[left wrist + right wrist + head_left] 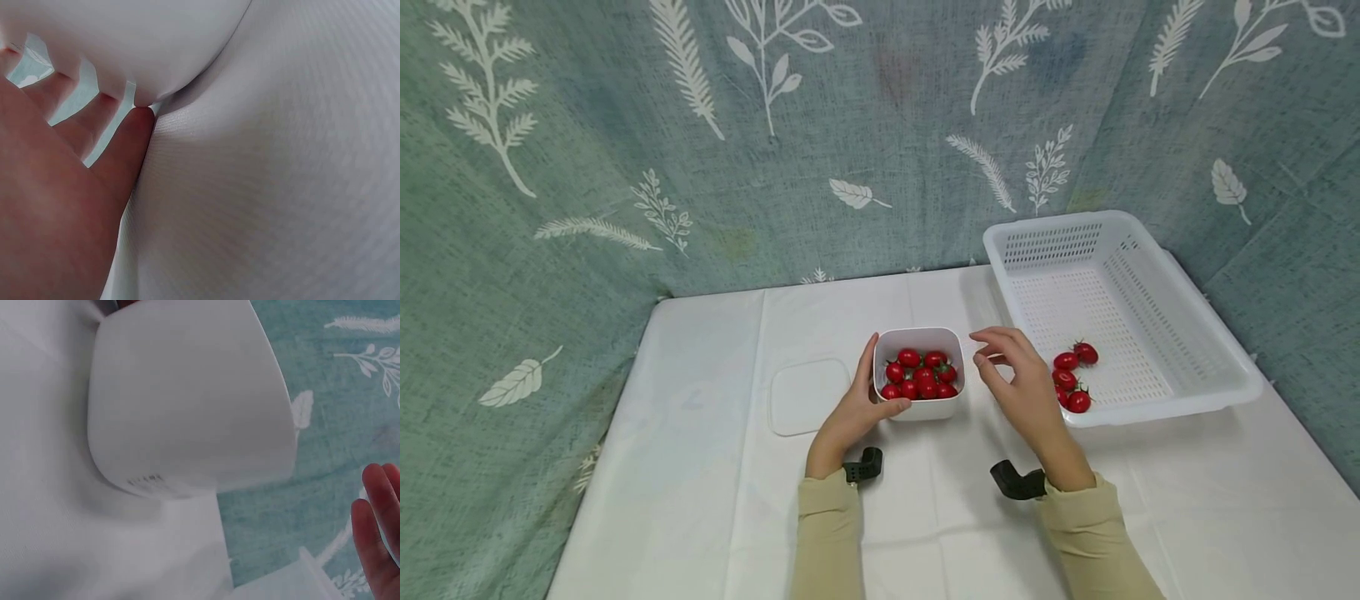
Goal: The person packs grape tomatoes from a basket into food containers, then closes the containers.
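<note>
On a counter (692,467), the left hand (855,406) grips a white container (922,410) of cherry tomatoes (926,375), seemingly mid-filling; the empty, loosely bent right hand (1021,383) likely needs another from the perforated basket (1172,409).

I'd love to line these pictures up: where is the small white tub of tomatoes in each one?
Head: the white tub, tomatoes inside, sits a little right of and below centre.
Left wrist: its wall spans the upper left.
Right wrist: its side looms large, upper middle.
Shared landmark: the white tablecloth.
</note>
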`<state>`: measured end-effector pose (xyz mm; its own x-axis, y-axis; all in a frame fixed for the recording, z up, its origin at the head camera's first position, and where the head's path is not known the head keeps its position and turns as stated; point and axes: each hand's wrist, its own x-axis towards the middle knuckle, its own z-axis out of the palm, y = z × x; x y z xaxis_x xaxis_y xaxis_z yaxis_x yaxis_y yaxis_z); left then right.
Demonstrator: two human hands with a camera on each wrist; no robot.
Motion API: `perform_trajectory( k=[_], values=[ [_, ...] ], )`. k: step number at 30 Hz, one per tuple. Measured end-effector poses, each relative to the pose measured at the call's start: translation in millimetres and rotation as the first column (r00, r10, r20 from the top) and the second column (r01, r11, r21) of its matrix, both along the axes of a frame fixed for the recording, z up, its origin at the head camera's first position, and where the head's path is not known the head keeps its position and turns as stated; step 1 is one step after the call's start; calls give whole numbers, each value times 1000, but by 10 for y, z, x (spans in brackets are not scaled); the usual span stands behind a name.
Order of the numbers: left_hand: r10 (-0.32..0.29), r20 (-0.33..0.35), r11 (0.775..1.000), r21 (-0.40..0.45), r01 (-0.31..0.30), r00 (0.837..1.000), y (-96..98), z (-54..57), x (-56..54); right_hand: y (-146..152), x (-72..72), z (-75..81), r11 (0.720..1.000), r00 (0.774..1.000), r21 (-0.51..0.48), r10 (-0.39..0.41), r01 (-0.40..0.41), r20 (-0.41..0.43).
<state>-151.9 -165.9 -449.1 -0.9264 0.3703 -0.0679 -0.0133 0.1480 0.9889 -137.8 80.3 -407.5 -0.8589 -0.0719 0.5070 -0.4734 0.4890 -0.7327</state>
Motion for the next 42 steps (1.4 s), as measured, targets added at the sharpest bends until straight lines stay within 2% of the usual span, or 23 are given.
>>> perform_trajectory(
  k=[7, 15, 17, 24, 32, 35, 42],
  values=[
    [3, 3, 1000, 8, -4, 1000, -9, -14, 11, 134, 28, 60, 999, 999, -16, -38, 38, -17],
    [0, 3, 1000, 17, 0, 1000, -8, -12, 10, 190, 160, 359, 997, 996, -33, -77, 75, -50],
    [0, 7, 1000, 19, -1, 1000, -6, -12, 9, 247, 150, 337, 995, 994, -25, -96, 95, -46],
    [4, 14, 1000, 21, -4, 1000, -4, -15, 7, 535, 49, 91, 988, 988, 29, -150, 150, 21],
    [-5, 3, 1000, 13, 5, 1000, -3, -8, 4, 765, 34, 50, 973, 979, 149, -190, 177, 75],
    [-7, 8, 1000, 14, 6, 1000, -3, -9, 3, 853, 27, 57, 968, 978, 196, -178, 154, 111],
    [-3, 12, 1000, 9, 3, 1000, -5, -9, 2, 1071, -36, 58, 956, 967, 294, -83, 8, 242]
  ],
)
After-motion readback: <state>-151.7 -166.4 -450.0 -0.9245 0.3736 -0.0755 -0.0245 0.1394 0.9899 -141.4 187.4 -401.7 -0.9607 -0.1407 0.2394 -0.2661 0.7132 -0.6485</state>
